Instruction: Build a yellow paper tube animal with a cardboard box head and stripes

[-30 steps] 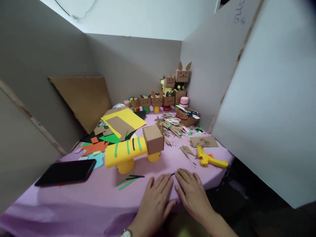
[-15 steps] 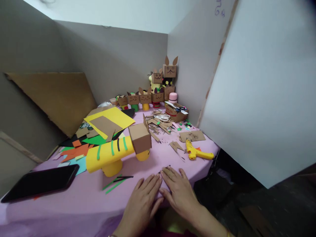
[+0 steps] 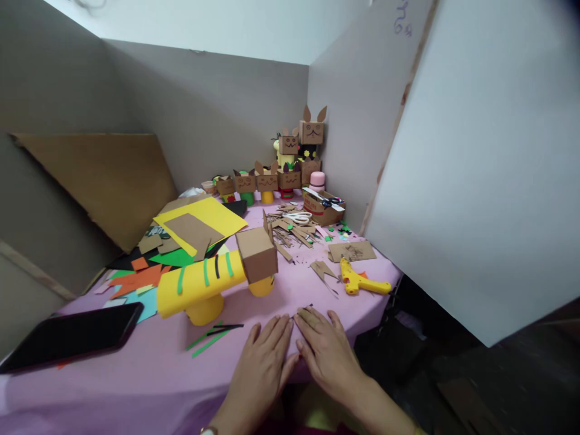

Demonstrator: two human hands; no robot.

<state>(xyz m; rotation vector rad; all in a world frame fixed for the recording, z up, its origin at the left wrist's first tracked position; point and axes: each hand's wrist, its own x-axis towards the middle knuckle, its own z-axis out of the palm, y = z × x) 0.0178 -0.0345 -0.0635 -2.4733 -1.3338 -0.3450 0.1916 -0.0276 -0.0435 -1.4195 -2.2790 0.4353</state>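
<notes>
My left hand (image 3: 267, 356) lies palm down near the front edge of the table, fingers stretched out. Beside it my right hand (image 3: 326, 350) rests flat too, its fingertips over a thin dark strip (image 3: 310, 306) that shows only in part. To the left of my hands stands a yellow paper animal (image 3: 199, 281) with green and black stripes and a cardboard box head (image 3: 258, 255). Loose green and black paper strips (image 3: 212, 336) lie between the animal and my left hand.
A yellow glue gun (image 3: 362, 281) lies at the right, with cardboard scraps around it. White scissors (image 3: 298, 217) sit among cuttings near a small carton (image 3: 322, 208). A phone (image 3: 75, 338) and coloured paper (image 3: 212, 217) are at the left. Several cardboard animals (image 3: 267, 181) stand at the back.
My left hand has drawn slightly back and away from the right, opening a small gap between the fingertips. The right hand stays nearly in place.
</notes>
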